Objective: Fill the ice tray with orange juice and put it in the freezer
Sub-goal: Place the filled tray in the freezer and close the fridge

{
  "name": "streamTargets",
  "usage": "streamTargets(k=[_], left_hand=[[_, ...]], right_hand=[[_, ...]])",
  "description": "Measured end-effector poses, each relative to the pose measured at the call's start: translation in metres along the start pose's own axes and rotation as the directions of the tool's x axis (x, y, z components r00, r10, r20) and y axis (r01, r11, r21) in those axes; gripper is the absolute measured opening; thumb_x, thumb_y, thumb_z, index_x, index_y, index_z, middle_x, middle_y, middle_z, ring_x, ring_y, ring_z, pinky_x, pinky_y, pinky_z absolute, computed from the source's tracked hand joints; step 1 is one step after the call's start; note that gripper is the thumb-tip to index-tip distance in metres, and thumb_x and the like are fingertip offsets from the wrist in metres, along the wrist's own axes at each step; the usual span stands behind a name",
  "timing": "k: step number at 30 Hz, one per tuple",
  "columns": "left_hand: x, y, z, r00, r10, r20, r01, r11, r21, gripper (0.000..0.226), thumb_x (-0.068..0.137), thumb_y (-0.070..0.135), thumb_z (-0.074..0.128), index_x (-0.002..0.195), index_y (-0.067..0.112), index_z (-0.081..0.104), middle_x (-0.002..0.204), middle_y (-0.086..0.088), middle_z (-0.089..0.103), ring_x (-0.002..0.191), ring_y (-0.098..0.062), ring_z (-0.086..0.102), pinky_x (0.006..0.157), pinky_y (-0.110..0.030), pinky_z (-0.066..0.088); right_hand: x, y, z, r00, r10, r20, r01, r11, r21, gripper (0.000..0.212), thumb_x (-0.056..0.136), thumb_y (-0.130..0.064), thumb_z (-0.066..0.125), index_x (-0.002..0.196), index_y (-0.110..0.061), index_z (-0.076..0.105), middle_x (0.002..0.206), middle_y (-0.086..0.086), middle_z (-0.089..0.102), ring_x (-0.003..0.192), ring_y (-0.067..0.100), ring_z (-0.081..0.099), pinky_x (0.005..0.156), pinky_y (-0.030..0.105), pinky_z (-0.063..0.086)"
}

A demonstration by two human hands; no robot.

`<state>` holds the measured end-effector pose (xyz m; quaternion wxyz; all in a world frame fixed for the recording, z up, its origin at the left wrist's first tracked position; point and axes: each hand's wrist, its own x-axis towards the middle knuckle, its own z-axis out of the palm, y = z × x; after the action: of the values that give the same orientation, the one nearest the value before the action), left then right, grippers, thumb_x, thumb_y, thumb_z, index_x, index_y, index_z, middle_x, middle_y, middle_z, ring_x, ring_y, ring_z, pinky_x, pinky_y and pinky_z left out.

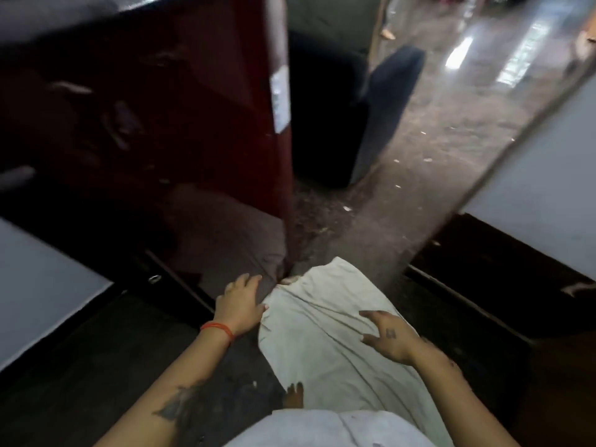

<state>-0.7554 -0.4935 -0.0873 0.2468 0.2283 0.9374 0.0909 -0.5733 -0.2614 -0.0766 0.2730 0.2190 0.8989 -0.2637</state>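
Note:
No ice tray or juice shows in the blurred head view. A dark red refrigerator (206,101) stands at the upper left, its glossy front reflecting the room, with a pale label (279,98) on its right edge. My left hand (240,303) hangs low in the middle, fingers apart and holding nothing, an orange thread around the wrist. My right hand (388,338) is to its right, also spread and holding nothing, over my pale trouser leg (322,333). My bare foot (294,395) shows on the dark floor below.
A dark upholstered seat (351,124) stands behind the refrigerator. A speckled floor strip (429,162) runs to the upper right. White panels sit at the left edge (38,285) and at the right (541,195). A dark threshold strip (483,304) crosses at the lower right.

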Motion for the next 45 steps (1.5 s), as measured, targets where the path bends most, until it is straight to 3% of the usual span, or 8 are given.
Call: streamTargets(k=[11, 16, 19, 21, 27, 30, 35, 45], left_hand=[[-0.056, -0.120, -0.018, 0.843, -0.477, -0.247, 0.364, 0.846, -0.390, 0.091, 0.084, 0.039, 0.063, 0.151, 0.025, 0.002, 0.159, -0.010, 0.003, 0.141, -0.038, 0.020, 0.106, -0.056, 0.033], [-0.061, -0.141, -0.038, 0.737, -0.559, -0.381, 0.285, 0.767, -0.574, 0.102, 0.080, 0.036, 0.069, 0.150, 0.021, -0.004, 0.159, -0.013, 0.000, 0.138, -0.042, 0.025, 0.106, -0.055, 0.033], [-0.054, -0.146, -0.055, 0.713, -0.516, -0.475, 0.137, 0.767, -0.627, 0.104, 0.080, 0.034, 0.071, 0.150, 0.022, -0.006, 0.159, -0.011, 0.006, 0.142, -0.032, 0.022, 0.109, -0.049, 0.032], [-0.048, -0.145, -0.064, 0.716, -0.502, -0.485, 0.072, 0.744, -0.664, 0.105, 0.080, 0.032, 0.071, 0.149, 0.022, -0.008, 0.159, -0.008, 0.009, 0.142, -0.027, 0.023, 0.110, -0.045, 0.033], [-0.038, -0.140, -0.068, 0.714, -0.524, -0.464, 0.046, 0.696, -0.716, 0.107, 0.081, 0.029, 0.070, 0.149, 0.022, -0.013, 0.158, -0.009, 0.013, 0.140, -0.028, 0.030, 0.105, -0.043, 0.037], [-0.039, -0.141, -0.065, 0.705, -0.529, -0.473, 0.046, 0.699, -0.713, 0.104, 0.081, 0.029, 0.070, 0.150, 0.022, -0.007, 0.157, -0.010, 0.020, 0.138, -0.028, 0.034, 0.105, -0.043, 0.039], [-0.050, -0.142, -0.045, 0.710, -0.531, -0.462, 0.014, 0.666, -0.745, 0.107, 0.068, 0.040, 0.079, 0.148, 0.027, 0.010, 0.149, -0.008, 0.035, 0.133, -0.027, 0.041, 0.104, -0.049, 0.041], [-0.083, -0.089, 0.020, 0.750, -0.458, -0.477, -0.058, 0.672, -0.738, 0.091, 0.067, 0.054, 0.074, 0.140, 0.034, 0.024, 0.139, 0.002, 0.044, 0.112, 0.000, 0.041, 0.090, -0.018, 0.037]], right_hand=[[0.082, -0.260, -0.028, 0.819, -0.524, 0.234, 0.573, 0.746, -0.339, 0.082, 0.088, -0.047, 0.054, 0.148, -0.035, 0.000, 0.159, 0.007, -0.001, 0.145, 0.033, -0.001, 0.111, 0.060, 0.013], [0.073, -0.356, -0.033, 0.682, -0.731, -0.017, 0.723, 0.677, -0.134, 0.082, 0.085, -0.041, 0.062, 0.148, -0.016, 0.015, 0.151, 0.016, 0.029, 0.136, 0.034, 0.032, 0.107, 0.046, 0.035], [0.066, -0.381, -0.029, 0.729, -0.654, -0.201, 0.683, 0.713, 0.158, 0.065, 0.083, -0.042, 0.064, 0.133, -0.007, 0.042, 0.129, 0.015, 0.056, 0.118, 0.030, 0.054, 0.096, 0.038, 0.047], [0.067, -0.383, -0.027, 0.753, -0.619, -0.225, 0.658, 0.693, 0.295, 0.058, 0.083, -0.042, 0.065, 0.129, -0.010, 0.047, 0.123, 0.012, 0.062, 0.113, 0.027, 0.059, 0.092, 0.035, 0.050], [0.071, -0.381, -0.027, 0.750, -0.626, -0.211, 0.660, 0.724, 0.201, 0.070, 0.085, -0.046, 0.061, 0.142, -0.014, 0.035, 0.132, 0.014, 0.056, 0.120, 0.030, 0.054, 0.095, 0.037, 0.049], [0.069, -0.379, -0.026, 0.750, -0.617, -0.240, 0.657, 0.736, 0.164, 0.073, 0.086, -0.046, 0.060, 0.143, -0.013, 0.030, 0.131, 0.016, 0.056, 0.120, 0.032, 0.053, 0.079, 0.028, 0.048], [0.050, -0.342, -0.020, 0.731, -0.615, -0.296, 0.667, 0.735, 0.120, 0.074, 0.082, -0.052, 0.060, 0.140, -0.015, 0.036, 0.110, 0.014, 0.068, 0.102, 0.027, 0.064, 0.085, 0.039, 0.054], [0.002, -0.234, 0.005, 0.590, -0.538, -0.602, 0.718, 0.691, 0.086, 0.024, 0.084, -0.032, 0.062, 0.091, -0.015, 0.047, 0.061, -0.008, 0.051, 0.055, 0.006, 0.050, 0.053, 0.024, 0.043]])
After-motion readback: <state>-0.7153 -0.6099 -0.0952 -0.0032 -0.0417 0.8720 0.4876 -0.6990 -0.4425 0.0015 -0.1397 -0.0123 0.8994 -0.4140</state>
